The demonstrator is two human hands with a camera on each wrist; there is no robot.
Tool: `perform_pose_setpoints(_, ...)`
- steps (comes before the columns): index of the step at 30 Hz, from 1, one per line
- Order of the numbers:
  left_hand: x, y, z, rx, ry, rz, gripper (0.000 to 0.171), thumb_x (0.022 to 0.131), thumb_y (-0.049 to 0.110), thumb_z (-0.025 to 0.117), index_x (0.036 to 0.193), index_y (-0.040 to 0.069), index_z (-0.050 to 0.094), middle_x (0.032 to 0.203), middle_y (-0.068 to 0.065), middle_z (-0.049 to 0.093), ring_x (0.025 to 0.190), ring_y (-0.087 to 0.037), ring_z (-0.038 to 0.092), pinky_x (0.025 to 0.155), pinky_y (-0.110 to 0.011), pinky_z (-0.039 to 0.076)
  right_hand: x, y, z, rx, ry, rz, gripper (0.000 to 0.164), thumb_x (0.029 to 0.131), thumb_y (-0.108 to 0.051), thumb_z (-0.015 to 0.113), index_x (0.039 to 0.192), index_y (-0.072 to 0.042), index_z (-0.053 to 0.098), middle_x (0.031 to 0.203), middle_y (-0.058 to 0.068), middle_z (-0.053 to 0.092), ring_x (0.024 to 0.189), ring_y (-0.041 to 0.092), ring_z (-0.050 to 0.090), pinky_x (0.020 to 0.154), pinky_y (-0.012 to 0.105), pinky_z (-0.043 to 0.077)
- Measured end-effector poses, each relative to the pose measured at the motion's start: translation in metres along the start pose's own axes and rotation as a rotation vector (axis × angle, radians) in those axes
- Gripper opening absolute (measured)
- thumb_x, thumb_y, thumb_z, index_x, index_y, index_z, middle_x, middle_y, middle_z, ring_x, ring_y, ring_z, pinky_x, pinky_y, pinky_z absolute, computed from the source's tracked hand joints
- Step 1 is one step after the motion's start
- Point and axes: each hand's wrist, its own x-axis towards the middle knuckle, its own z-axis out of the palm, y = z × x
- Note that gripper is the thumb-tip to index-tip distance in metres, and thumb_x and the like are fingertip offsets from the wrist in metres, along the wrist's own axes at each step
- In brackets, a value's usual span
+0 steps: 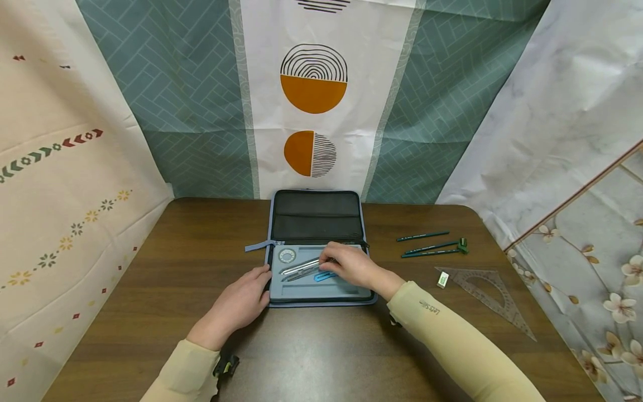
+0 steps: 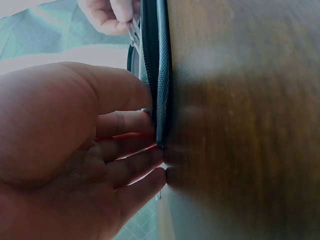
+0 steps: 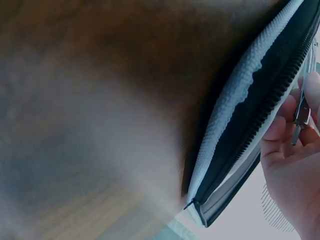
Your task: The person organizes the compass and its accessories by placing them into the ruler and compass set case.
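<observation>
A zippered case (image 1: 318, 215) lies unfolded on the table, a grey tray (image 1: 313, 291) in its near half. My right hand (image 1: 349, 262) is over the tray and pinches the end of a metal drawing compass (image 1: 300, 269); its hinge and short tip show between the fingers in the right wrist view. Beside those fingers lies a blue piece (image 1: 324, 276), partly covered by the hand. A round, pale dial-like disc (image 1: 287, 255) sits at the tray's upper left. My left hand (image 1: 242, 298) rests at the case's left side, fairly straight fingers touching its zipped edge (image 2: 163, 75).
Right of the case, several dark green pencils (image 1: 427, 247) lie with a green sharpener (image 1: 462, 245). Nearer are a small white eraser (image 1: 442, 280) and a clear set square (image 1: 517, 321). A fabric strap (image 1: 258, 245) sticks out left of the case. Curtains hang behind the wooden table (image 1: 150, 312).
</observation>
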Motion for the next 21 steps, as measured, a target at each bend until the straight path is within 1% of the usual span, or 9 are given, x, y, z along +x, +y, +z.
perform_pose_setpoints(6,-0.0008,0.0012,-0.0016,-0.006,-0.002,0.001,0.043,0.104,0.006,0.071,0.142,-0.012,0.065,0.156,-0.027,0.058,0.144,-0.044,0.057,0.118,-0.057,0.049,0.0014,0.0018,0.0003,0.031,0.002,-0.003,0.011,0.111,-0.026,0.070,0.119,-0.020,0.073,0.112,-0.010,0.068,0.100,0.008,0.065,0.090,0.036,0.059)
perform_pose_setpoints(12,0.0001,0.0006,-0.0006,-0.002,-0.003,0.003,0.043,0.104,0.006,0.071,0.143,-0.012,0.064,0.156,-0.027,0.057,0.144,-0.046,0.057,0.119,-0.057,0.048,0.0001,0.0045,-0.0006,0.072,0.011,-0.013,0.014,0.104,-0.021,0.079,0.117,-0.020,0.075,0.115,-0.007,0.065,0.104,0.011,0.065,0.089,0.033,0.058)
perform_pose_setpoints(17,0.0004,-0.0007,0.0010,0.004,-0.003,-0.002,0.044,0.105,0.008,0.070,0.143,-0.013,0.064,0.157,-0.028,0.057,0.145,-0.046,0.056,0.119,-0.058,0.048,0.0002,0.0029,-0.0015,0.039,0.022,-0.029,0.013,0.104,-0.019,0.080,0.117,-0.019,0.077,0.115,-0.008,0.067,0.106,0.011,0.069,0.091,0.032,0.060)
perform_pose_setpoints(21,0.0001,-0.0008,0.0012,0.006,0.002,-0.001,0.044,0.104,0.007,0.071,0.143,-0.013,0.064,0.156,-0.027,0.057,0.144,-0.045,0.057,0.118,-0.058,0.048,0.0012,0.0008,-0.0022,0.011,0.027,-0.052,0.011,0.103,-0.018,0.080,0.114,-0.018,0.080,0.111,-0.009,0.070,0.102,0.010,0.070,0.090,0.034,0.061)
